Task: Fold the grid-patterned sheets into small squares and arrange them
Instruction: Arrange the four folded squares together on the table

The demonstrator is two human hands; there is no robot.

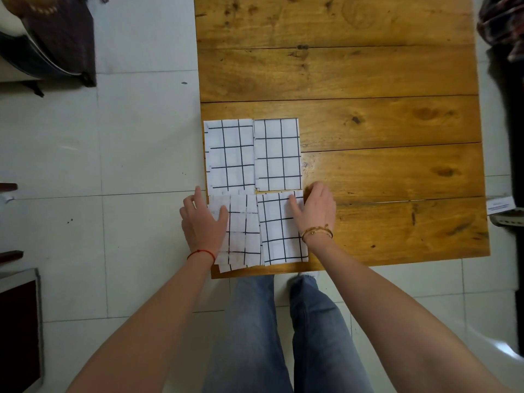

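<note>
Several folded white sheets with black grid lines lie in a two-by-two block at the near left corner of the wooden table (368, 123). The far-left sheet (229, 156) and far-right sheet (277, 154) sit side by side. Below them lie the near-left sheet (243, 231), slightly askew with loose layers at its bottom edge, and the near-right sheet (279, 234). My left hand (202, 222) rests flat on the near-left sheet's left edge, thumb on the paper. My right hand (316, 208) lies on the right edge of the near-right sheet, fingers curved over its top right corner.
The table's left edge runs just beside the sheets, with white tiled floor (127, 165) beyond. A dark bag (56, 38) sits on the floor at far left, dark furniture (513, 137) stands at the right. My legs in jeans (283, 321) are below the table's near edge.
</note>
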